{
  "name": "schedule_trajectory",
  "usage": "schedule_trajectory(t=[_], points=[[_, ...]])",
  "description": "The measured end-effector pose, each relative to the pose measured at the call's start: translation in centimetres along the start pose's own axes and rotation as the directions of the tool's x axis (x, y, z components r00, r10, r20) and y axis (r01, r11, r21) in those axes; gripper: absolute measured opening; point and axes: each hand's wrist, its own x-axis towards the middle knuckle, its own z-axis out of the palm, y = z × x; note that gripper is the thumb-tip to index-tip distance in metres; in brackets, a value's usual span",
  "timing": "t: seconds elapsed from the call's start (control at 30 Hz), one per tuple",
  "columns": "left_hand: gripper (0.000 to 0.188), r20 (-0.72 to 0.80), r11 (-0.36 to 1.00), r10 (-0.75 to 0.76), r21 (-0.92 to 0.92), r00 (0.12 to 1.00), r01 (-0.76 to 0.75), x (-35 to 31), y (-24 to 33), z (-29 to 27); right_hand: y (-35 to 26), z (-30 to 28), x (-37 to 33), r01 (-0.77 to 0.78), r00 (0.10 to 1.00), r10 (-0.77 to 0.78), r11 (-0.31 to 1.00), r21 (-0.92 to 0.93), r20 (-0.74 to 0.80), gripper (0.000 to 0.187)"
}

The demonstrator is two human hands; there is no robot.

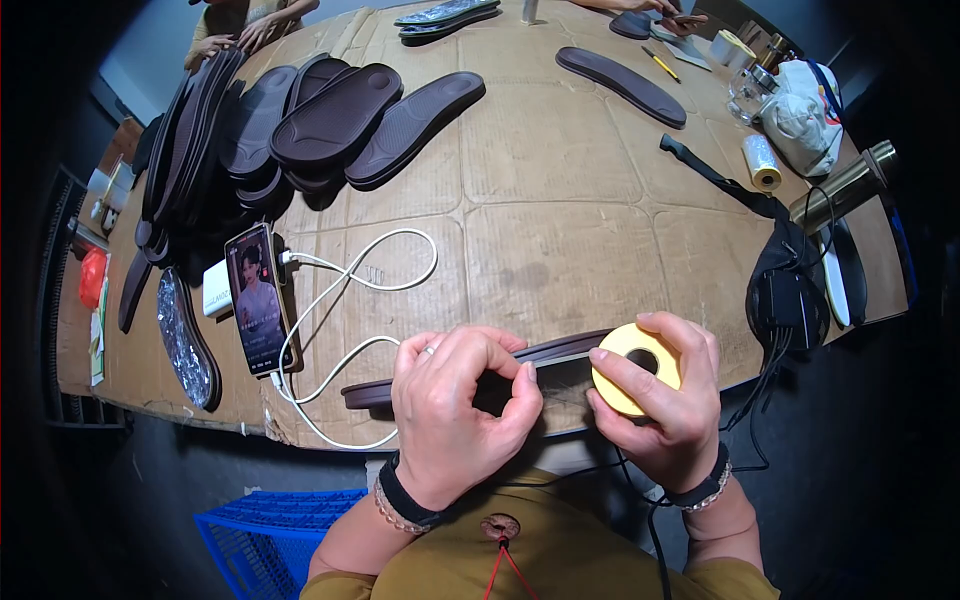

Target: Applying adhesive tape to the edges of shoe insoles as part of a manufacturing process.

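Note:
Near the table's front edge, a dark brown shoe sole (365, 396) stands edge-on behind my hands. My left hand (455, 405) is closed over its middle, thumb and fingertips pinching a pale strip of tape (565, 358) along the sole's edge. That strip runs to a yellow roll of tape (613, 385), which my right hand (675, 385) grips between thumb and fingers, its hollow core facing up. The roll sits beside the right end of the sole. My left fingers hide the middle of the sole, so whether tape sticks there cannot be told.
Brown soles (335, 115) are piled at the far left, with one sole (620, 85) alone at the far right. A phone (262, 300) with a looping white cable (350, 275) stands left. A black strap bag (785, 270) and metal flask (850, 185) lie right. Other people's hands (265, 30) are across the table.

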Motion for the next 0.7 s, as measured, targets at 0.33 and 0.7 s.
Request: schedule_trajectory(t=[0.33,0.7], points=[[0.017,-0.016,0.999,0.015,-0.028,1.0,-0.016,0.3,-0.17,0.12,-0.04,-0.42,-0.1,-0.022,0.998,0.023,1.0,-0.017,0.052,0.05],[0.018,-0.075,0.998,0.068,-0.009,0.995,-0.069,-0.2,-0.64,0.34,0.35,-0.82,-0.85,-0.017,0.992,0.013,0.999,0.03,0.127,0.044]])
